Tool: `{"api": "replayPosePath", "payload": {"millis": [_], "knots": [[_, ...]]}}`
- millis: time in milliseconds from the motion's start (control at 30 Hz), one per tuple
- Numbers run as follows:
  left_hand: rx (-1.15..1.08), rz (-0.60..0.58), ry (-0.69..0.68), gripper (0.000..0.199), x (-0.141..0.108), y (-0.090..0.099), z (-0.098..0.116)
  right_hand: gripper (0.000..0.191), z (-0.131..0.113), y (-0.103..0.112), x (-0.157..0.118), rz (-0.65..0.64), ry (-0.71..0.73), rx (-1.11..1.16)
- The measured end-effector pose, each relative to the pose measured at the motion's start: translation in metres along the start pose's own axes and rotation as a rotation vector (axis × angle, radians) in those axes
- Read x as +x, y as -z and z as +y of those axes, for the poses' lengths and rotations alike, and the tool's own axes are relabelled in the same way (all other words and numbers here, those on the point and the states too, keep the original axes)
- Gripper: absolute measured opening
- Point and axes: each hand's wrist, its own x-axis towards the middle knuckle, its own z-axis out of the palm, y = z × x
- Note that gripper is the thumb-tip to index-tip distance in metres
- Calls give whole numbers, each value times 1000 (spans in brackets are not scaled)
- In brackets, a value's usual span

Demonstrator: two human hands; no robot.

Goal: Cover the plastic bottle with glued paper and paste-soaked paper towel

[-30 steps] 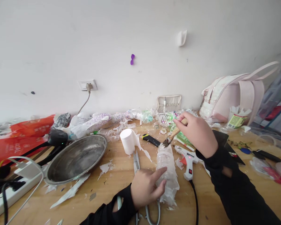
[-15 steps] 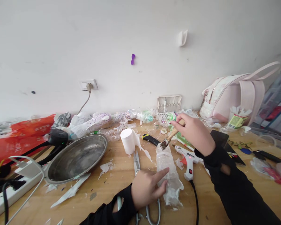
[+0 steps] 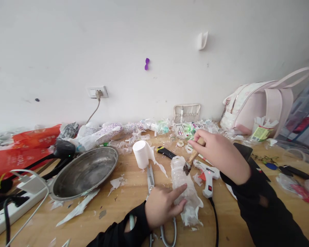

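Observation:
A plastic bottle (image 3: 178,176) wrapped in wet white tissue lies lengthwise on the wooden table. My right hand (image 3: 220,154) grips the wooden handle of a flat paintbrush (image 3: 194,154), whose dark bristles touch the bottle's upper right side. Lower down, my left hand (image 3: 161,207) rests against the bottle with its index finger and thumb stretched apart; it holds nothing. Partly under that hand lie scissors (image 3: 150,180), blades pointing away from me. A white tissue roll (image 3: 140,155) stands behind them, a loose strip trailing to its right.
A metal basin (image 3: 84,175) sits left, beside a power strip (image 3: 20,202) with cables. Right of the bottle lies a corded glue gun (image 3: 208,180). A utility knife (image 3: 166,152) is behind the bottle. Plastic scraps and a pink backpack (image 3: 257,106) line the wall.
The brush in my right hand has moved from the bottle's far end down along its right side, toward me. My left hand has stayed in place.

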Motion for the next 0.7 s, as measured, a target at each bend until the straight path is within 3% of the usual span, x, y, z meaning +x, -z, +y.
{"api": "replayPosePath", "payload": {"millis": [167,233,333,400,567,700], "knots": [[-14,-41,24,38,-1,0,1,21,1,14,-8,60,-90,-171],[-26,-54,58,37,-2,0,2,19,0,13,-11,-18,-67,-228],[-44,-58,85,34,-2,0,2,20,-6,9,-13,-179,-23,-138],[-52,-54,87,33,-1,1,2,23,-11,9,-14,-197,-25,-65],[-65,-50,78,32,0,2,2,26,-10,22,-22,-60,-65,21],[-68,-38,64,32,0,3,3,20,7,30,-36,50,-57,-197]]}}
